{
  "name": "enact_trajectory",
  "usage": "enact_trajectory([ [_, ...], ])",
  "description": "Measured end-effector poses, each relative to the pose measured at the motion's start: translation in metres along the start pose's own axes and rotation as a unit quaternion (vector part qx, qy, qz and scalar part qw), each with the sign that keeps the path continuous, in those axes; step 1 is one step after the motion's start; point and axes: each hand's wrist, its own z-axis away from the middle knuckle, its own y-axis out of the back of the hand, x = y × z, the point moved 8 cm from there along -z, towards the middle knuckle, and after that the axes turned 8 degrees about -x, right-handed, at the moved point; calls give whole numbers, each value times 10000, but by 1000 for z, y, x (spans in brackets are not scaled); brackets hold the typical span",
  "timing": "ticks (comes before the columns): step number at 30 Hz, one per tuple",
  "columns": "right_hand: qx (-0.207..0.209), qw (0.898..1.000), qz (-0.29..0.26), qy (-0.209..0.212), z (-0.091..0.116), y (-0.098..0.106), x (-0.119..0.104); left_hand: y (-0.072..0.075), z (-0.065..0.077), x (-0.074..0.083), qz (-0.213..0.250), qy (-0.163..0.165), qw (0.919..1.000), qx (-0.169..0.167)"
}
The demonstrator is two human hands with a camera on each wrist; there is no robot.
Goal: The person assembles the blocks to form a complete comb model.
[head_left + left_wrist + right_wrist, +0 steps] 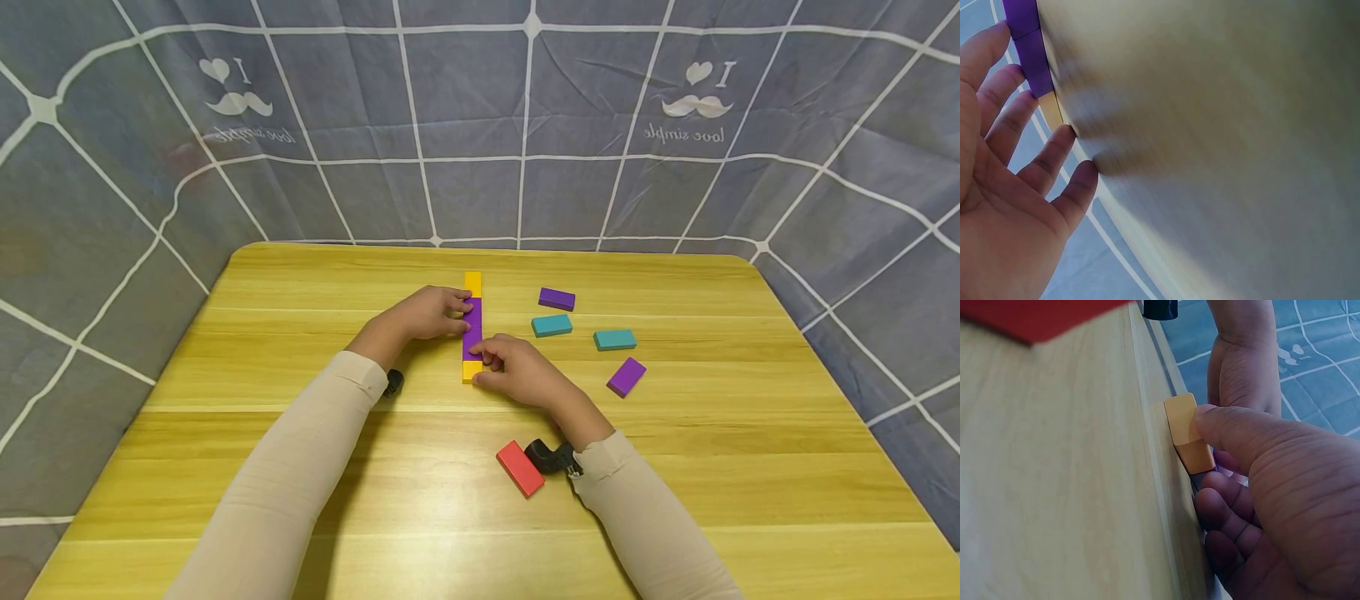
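Left hand [430,314], fingers spread, touches the block row [477,320]; bent-fingered right hand [521,372] touches its near end, grip unclear; open surface [292,308] extends leftward.

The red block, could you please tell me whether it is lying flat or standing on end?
Lying flat: the head view shows the red block with its broad face up on the table.

On the worktop [420,483], a row of end-to-end blocks [475,333] runs front to back between the left hand [429,313] and right hand [522,372]. Four loose blocks [552,326] lie farther right; a fifth block [520,469] lies nearer the front. Behind hangs a curtain [480,200].
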Motion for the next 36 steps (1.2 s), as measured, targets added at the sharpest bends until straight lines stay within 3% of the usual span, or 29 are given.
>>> enact_trajectory([
  [36, -28, 9997, -135, -189, 3, -1, -1, -7, 11, 12, -119, 14, 9998, -173],
])
